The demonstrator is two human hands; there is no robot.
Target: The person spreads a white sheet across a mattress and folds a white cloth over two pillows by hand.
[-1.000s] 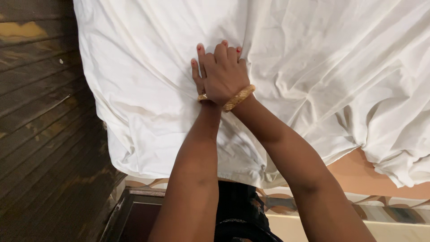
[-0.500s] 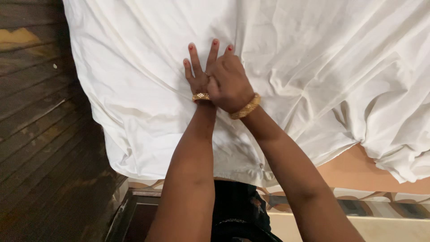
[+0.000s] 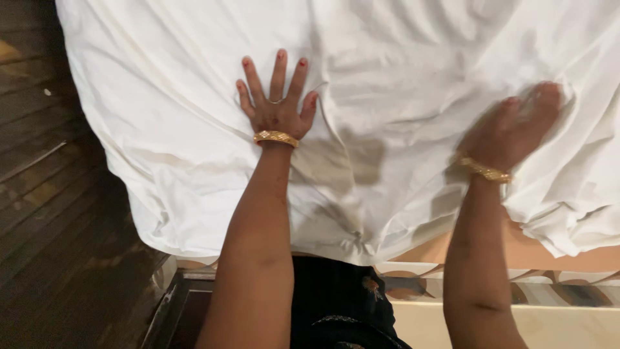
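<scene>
- A dark plank floor [image 3: 58, 213] runs along the left side, beside the near-left corner of the bed, where the white sheet [image 3: 387, 77] hangs down in folds.
- Below the sheet's near edge a bare strip of peach mattress [image 3: 516, 249] shows, with a patterned band [image 3: 562, 291] under it; the person's dark clothing [image 3: 342, 304] fills the bottom middle.
- Nothing lies on top of the sheet besides the two hands; both forearms cross its near edge.
- Counted: one sheet, two hands, two gold bangles, one on each wrist, and one ring on the left hand.
- The left hand [image 3: 276, 106] lies flat on the sheet, palm down, fingers spread wide, gripping nothing; it sits towards the near-left corner, its bangle [image 3: 276, 137] just at the wrist.
- The right hand [image 3: 513, 126] is blurred; it rests on the sheet towards the right edge, fingers seemingly extended, but whether it is flat or pinching cloth I cannot tell.
- The sheet lies under both hands, creased, with a smoother stretch between them; the hands are well apart.
</scene>
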